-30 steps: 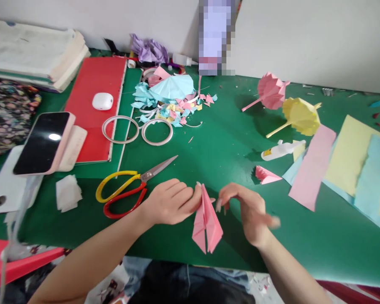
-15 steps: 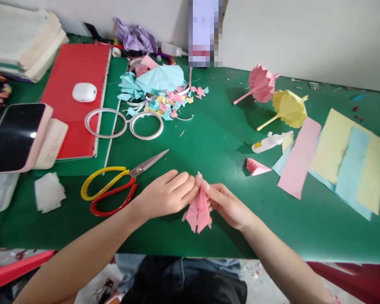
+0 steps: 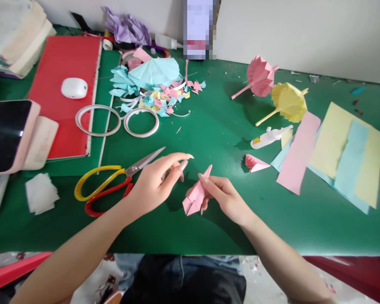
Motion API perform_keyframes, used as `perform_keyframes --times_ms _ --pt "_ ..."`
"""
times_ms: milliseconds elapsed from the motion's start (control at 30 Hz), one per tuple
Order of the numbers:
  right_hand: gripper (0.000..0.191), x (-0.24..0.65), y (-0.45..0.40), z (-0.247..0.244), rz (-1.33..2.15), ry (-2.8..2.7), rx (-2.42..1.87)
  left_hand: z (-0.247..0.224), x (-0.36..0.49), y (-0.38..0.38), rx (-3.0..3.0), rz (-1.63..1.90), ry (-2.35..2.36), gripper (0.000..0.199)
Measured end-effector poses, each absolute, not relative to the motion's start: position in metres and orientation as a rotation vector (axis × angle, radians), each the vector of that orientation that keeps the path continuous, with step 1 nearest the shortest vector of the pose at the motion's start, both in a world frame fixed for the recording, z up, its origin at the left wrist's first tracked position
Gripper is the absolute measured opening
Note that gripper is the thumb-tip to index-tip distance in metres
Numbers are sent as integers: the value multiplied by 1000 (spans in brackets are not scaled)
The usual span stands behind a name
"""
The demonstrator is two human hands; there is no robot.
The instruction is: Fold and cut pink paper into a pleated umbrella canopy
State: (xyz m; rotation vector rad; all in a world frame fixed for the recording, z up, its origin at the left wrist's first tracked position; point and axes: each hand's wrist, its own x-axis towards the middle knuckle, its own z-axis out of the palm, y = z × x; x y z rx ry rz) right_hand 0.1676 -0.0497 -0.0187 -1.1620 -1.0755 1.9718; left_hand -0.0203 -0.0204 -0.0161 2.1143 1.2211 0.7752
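A piece of folded pink paper [image 3: 195, 197], narrow at the top and wider with a slit at the bottom, is pinched in my right hand [image 3: 223, 192] between thumb and fingers. My left hand [image 3: 160, 179] hovers to its left, apart from the paper, with its fingers loosely curved and nothing between them. Scissors [image 3: 133, 171] with one yellow and one red handle lie just beyond my left wrist, partly covered by it. To the right of my right hand, a small pleated pink paper piece [image 3: 256, 163] rests on the green table [image 3: 215, 139].
Pink [image 3: 261, 76] and yellow paper umbrellas [image 3: 289, 103] lie at the back right, near a glue bottle [image 3: 269, 137] and coloured paper sheets [image 3: 324, 139]. Paper scraps [image 3: 164, 99], tape rolls [image 3: 141, 122], a red folder [image 3: 66, 55] and an earbud case [image 3: 74, 88] occupy the left.
My left hand has let go of the folded pink paper and moved up and left, its fingers opening. My right hand keeps the paper, now tilted.
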Motion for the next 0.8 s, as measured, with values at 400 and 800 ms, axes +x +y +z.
perform_keyframes --times_ms 400,800 --pt "41 160 -58 -25 1842 -1037 -1031 -27 3 -40 1585 583 959 31" --pt "38 158 -62 -22 1709 -1131 -1010 -25 8 -45 1182 614 860 35"
